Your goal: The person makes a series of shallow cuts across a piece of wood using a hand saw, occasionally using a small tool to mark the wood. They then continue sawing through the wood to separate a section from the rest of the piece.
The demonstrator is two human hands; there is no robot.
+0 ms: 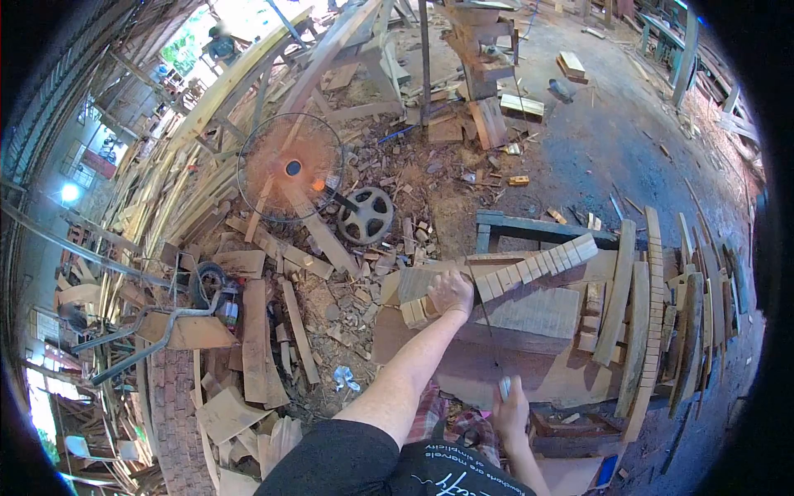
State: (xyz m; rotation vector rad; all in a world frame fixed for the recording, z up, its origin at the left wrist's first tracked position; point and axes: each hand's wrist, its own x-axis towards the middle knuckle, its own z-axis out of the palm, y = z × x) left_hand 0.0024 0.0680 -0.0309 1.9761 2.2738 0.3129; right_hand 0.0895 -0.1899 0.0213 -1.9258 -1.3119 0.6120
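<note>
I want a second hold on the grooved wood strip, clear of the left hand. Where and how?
Probably pinch the grooved strip across its width near its far-right end, coming from the right. It is long and narrow, and that end lies away from the left hand.

Printed upside down to the view in small white capital-and-lowercase lettering across the black fabric short-sleeved shirt (413, 473): "Flowcharts are marvels of simplicity". Written larger beside it, in white script, partly cut off and too unclear to read fully.
</note>
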